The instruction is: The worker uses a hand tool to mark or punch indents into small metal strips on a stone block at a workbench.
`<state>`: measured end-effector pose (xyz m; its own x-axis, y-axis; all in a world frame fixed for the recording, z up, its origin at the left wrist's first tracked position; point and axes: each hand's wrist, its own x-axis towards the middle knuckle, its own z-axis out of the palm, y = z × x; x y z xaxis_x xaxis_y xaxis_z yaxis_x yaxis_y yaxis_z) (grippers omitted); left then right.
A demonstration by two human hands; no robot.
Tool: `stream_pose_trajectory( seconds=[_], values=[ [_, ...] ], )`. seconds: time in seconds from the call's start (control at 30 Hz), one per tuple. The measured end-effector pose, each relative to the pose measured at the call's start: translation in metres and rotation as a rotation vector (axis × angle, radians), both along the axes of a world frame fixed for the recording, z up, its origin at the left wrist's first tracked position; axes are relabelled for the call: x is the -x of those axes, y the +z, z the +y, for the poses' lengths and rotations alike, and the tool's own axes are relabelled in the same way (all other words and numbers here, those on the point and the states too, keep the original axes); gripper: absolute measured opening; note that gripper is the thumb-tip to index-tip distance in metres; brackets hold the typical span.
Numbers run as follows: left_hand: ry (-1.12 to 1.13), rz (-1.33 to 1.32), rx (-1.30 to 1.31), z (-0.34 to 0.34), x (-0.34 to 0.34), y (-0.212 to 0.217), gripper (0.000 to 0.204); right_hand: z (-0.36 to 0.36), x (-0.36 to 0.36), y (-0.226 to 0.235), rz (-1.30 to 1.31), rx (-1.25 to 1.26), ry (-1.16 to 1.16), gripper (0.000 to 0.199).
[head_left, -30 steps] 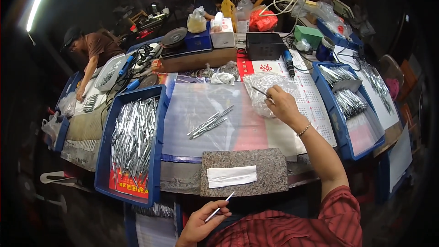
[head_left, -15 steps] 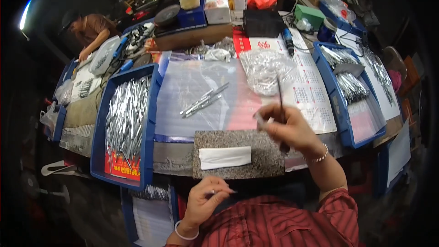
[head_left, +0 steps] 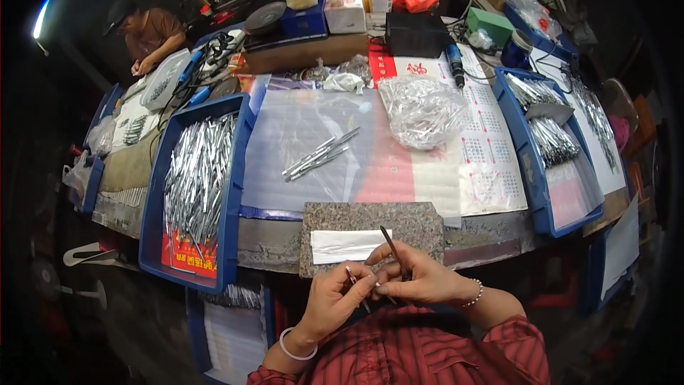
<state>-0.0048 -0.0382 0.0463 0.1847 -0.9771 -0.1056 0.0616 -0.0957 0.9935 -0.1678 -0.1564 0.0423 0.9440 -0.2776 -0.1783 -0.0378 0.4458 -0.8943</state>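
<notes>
My left hand (head_left: 329, 304) and my right hand (head_left: 422, 279) meet just in front of a speckled stone block (head_left: 420, 232). Pinched in the left fingers is a slim metallic piece (head_left: 350, 275), its ends poking out. A dark slender stick (head_left: 390, 244) stands up from my right hand, closed around it. The right fingertips touch close to the left ones; whatever small bit lies between them is too small to name. On the block rests a folded white cloth or paper (head_left: 342, 246). Beyond it, several silvery rods (head_left: 320, 157) lie on a clear plastic sheet (head_left: 285, 117).
To the left stands a blue tray (head_left: 240, 171) heaped with silvery rods; another blue tray (head_left: 524, 178) with bundled pieces is on the right. A crumpled clear bag (head_left: 424, 110), a blue-and-black power tool (head_left: 454, 64) and boxes (head_left: 415, 34) sit farther back. A person (head_left: 153, 36) works at far left.
My right hand has come down and left from above the block's right side to meet my left hand. My left hand has shifted slightly right. The dark stick now leans left.
</notes>
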Motion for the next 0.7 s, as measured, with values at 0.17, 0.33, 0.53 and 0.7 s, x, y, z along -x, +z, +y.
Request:
stream_pose_trajectory(
  seconds=[0.17,0.33,0.53,0.7],
  values=[
    [0.146,0.277,-0.123,0.003,-0.01,-0.007,0.011,0.001,0.005,0.008,0.182,-0.136,-0.031,0.025],
    [0.25,0.387,-0.056,0.003,-0.014,-0.018,0.014,0.009,0.008,-0.002,0.148,-0.153,-0.155,0.022],
    [0.276,0.346,-0.069,0.007,-0.011,-0.018,0.015,0.024,0.005,-0.007,0.189,0.21,-0.221,0.023],
    [0.231,0.302,-0.054,0.014,-0.011,-0.022,0.019,0.03,0.001,-0.007,0.139,0.502,-0.293,0.018]
  ],
)
